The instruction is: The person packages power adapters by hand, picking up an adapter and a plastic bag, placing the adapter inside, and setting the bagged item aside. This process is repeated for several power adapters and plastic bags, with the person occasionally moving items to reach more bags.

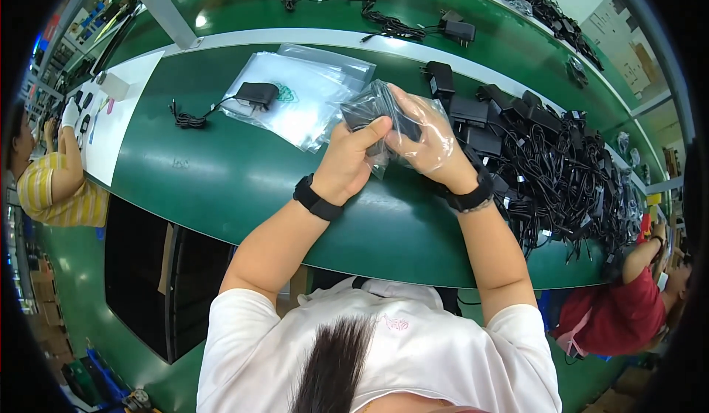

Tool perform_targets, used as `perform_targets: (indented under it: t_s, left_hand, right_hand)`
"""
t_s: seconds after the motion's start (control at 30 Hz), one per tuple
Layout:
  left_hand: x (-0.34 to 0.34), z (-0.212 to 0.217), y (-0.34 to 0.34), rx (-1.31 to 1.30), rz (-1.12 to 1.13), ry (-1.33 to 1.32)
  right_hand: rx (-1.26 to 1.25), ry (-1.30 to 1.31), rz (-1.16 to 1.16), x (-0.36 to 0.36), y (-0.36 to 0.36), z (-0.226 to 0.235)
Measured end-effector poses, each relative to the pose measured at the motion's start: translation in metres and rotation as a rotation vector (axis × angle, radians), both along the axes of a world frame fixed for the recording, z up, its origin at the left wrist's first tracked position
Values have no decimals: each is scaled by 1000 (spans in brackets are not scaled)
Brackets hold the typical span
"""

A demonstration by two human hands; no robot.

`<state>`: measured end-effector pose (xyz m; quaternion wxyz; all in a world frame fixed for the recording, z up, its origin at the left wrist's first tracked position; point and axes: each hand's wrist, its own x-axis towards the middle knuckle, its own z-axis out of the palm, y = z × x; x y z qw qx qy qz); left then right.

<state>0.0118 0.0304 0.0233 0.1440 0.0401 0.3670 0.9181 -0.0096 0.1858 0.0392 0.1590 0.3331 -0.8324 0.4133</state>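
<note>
My left hand and my right hand together grip a clear plastic bag with a black power adapter inside it, held just above the green table. The right hand wears a thin transparent glove. Both wrists carry black bands. To the left of my hands lies a stack of clear bags with another black adapter and its coiled cable resting on it.
A large heap of black adapters and tangled cables fills the table's right side. More adapters lie on the far belt. A person in a striped yellow shirt sits at left; a person in red at right.
</note>
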Motion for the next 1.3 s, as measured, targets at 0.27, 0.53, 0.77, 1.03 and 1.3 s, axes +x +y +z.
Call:
perform_targets:
  t_s: [0.27, 0.53, 0.77, 1.03, 1.3]
  left_hand:
    - [0, 2, -4, 225, -75, -37]
    - [-5, 3, -10, 360, -87, -67]
    - [-6, 3, -13, 344, -38, 13]
    - [-1, 6, -11, 247, -56, 83]
    - [-6, -1, -17, 259, -86, -48]
  right_hand:
    - [2, -73, 331, -3, 19, 15]
    - [-747, -720, 541, 2, 18, 27]
    - [-811, -697, 83, 6, 5, 21]
    - [-630, -483, -188, 18, -2, 23]
    - [-368, -351, -45, 19, -3, 17]
